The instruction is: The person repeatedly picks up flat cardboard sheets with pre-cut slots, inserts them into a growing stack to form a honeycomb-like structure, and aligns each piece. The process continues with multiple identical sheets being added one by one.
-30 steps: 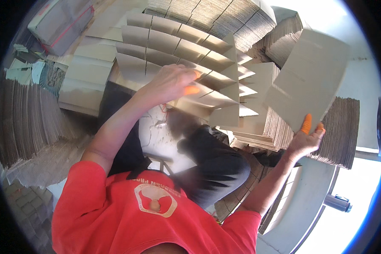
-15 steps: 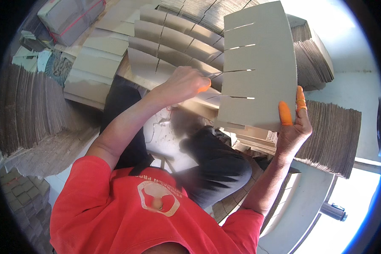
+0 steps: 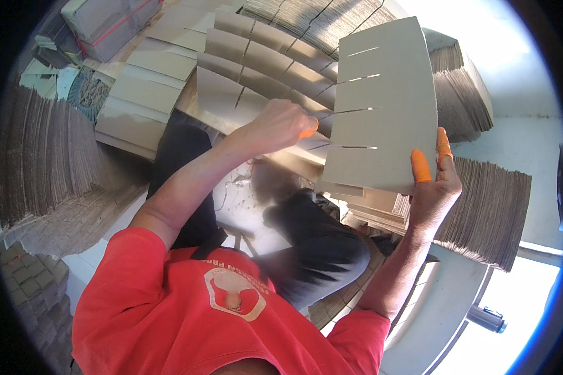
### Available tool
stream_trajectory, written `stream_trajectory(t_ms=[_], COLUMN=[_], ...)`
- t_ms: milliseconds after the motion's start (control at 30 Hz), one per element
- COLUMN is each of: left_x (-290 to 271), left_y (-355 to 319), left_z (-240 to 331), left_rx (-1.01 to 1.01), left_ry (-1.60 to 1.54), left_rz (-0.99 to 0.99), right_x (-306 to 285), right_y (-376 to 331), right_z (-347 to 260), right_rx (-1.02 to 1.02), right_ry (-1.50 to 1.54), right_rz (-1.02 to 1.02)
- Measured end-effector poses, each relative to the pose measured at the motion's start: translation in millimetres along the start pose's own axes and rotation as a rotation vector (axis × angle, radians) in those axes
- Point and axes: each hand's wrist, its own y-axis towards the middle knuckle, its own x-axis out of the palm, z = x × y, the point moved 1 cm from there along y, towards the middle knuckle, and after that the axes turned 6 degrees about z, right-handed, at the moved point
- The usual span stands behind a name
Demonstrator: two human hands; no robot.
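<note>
My right hand (image 3: 433,187), with orange finger covers on two fingers, holds a grey slotted cardboard sheet (image 3: 381,106) upright by its lower right corner. The sheet has several slits cut in from its left edge. My left hand (image 3: 280,125) is closed, with an orange finger cover showing, and rests on the partly built cardboard divider grid (image 3: 256,69) just left of the sheet. What the left hand grips is hidden under its fingers. The divider's slotted strips stand in rows running up and left.
Stacks of flat cardboard sheets (image 3: 147,81) lie left of the divider. Tall piles of corrugated cardboard stand at the left (image 3: 40,156), at the right (image 3: 488,212) and at the top (image 3: 319,15). A wrapped bundle (image 3: 103,22) sits top left. My legs in dark trousers (image 3: 313,244) are below.
My right hand has lifted the slotted sheet from the stack at the right and swung it left and upright, toward the divider. My left hand stayed on the divider strips.
</note>
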Motion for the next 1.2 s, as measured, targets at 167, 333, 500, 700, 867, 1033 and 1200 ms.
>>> stream_trajectory(t_ms=[167,333,500,700,867,1033,1200], left_x=[3,5,4,11,7,1,4], left_y=[1,0,-2,-3,1,4,4], left_z=[-2,-4,-4,-7,-5,-1,-3], left_rx=[-0.005,-0.018,0.043,0.065,0.009,-0.016,-0.025], left_ry=[0.013,0.0,-0.002,-0.05,-0.03,-0.032,-0.052], left_rz=[-0.008,0.005,-0.01,0.112,0.032,-0.002,0.011], right_x=[9,12,11,36,70,71,69], right_y=[-7,-21,-18,-12,-31,-28,-16], right_z=[1,-11,-5,-1,17,10,-6], right_rx=[-0.031,-0.016,-0.06,-0.074,-0.09,0.019,0.145], right_ry=[-0.05,-0.083,-0.066,-0.035,-0.059,0.002,0.036], right_rz=[-0.002,0.04,-0.034,-0.146,-0.147,-0.285,-0.457])
